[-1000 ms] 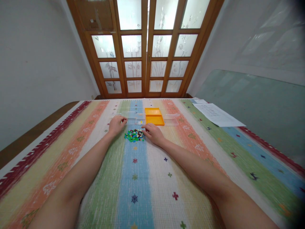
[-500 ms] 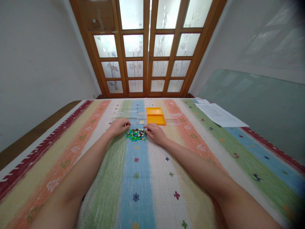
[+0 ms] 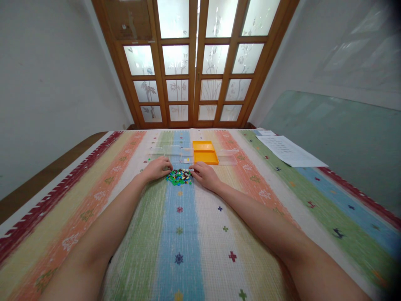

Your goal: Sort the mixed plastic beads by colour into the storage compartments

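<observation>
A heap of tiny plastic building bricks, mostly green with blue, white, yellow and dark ones, lies on the striped tablecloth. My left hand rests at the heap's left edge, its fingers curled together; whatever is between the tips is too small to make out. From the right, my right hand reaches to the heap's upper right edge, thumb and fingertips drawn together at the bricks. Behind the hands are an open orange box and a clear compartment holding a small white-and-yellow piece.
More clear plastic trays stand to the left and right of the orange box. One small green brick is at the far left tray. Printed paper sheets lie at the back right of the tablecloth.
My left hand has shifted slightly right and down, its fingertips now at the heap. A green brick now shows by the left tray. My right hand has barely moved.
</observation>
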The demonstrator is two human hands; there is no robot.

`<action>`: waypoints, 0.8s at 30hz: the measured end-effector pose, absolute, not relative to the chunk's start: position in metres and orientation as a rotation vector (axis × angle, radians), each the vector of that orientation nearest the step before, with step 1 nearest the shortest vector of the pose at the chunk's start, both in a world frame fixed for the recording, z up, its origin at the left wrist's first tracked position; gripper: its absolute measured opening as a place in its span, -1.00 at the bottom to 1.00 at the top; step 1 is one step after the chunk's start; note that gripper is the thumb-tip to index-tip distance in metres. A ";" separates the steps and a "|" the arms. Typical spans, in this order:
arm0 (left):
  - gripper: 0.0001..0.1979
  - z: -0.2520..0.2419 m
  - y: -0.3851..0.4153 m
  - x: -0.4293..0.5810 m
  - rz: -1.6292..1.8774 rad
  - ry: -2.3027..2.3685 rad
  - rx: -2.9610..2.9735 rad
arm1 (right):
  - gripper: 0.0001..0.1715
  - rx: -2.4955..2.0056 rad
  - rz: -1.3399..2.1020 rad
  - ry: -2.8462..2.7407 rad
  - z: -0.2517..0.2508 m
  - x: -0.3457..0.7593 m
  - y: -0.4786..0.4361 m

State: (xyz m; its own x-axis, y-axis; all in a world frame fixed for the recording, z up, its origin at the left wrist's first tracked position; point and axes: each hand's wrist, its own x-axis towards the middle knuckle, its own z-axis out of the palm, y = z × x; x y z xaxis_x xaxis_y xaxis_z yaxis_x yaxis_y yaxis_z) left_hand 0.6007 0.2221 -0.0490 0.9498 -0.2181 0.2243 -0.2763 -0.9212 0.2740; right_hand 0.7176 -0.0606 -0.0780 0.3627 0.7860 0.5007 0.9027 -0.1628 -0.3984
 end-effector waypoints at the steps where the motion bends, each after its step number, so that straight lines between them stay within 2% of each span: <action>1: -0.86 -0.050 0.222 0.601 0.272 -0.358 2.803 | -0.79 -1.982 -0.233 -1.459 -0.078 0.718 -0.061; 12: -0.86 -0.052 0.223 0.602 0.280 -0.380 2.792 | -0.81 -1.932 -0.265 -1.465 -0.086 0.723 -0.060; 18: -0.86 -0.049 0.228 0.603 0.480 -0.296 2.768 | -0.81 -1.936 -0.259 -1.477 -0.084 0.722 -0.061; 24: -0.82 -0.061 0.252 0.603 0.768 0.101 2.754 | -0.80 -1.934 -0.263 -1.484 -0.083 0.721 -0.061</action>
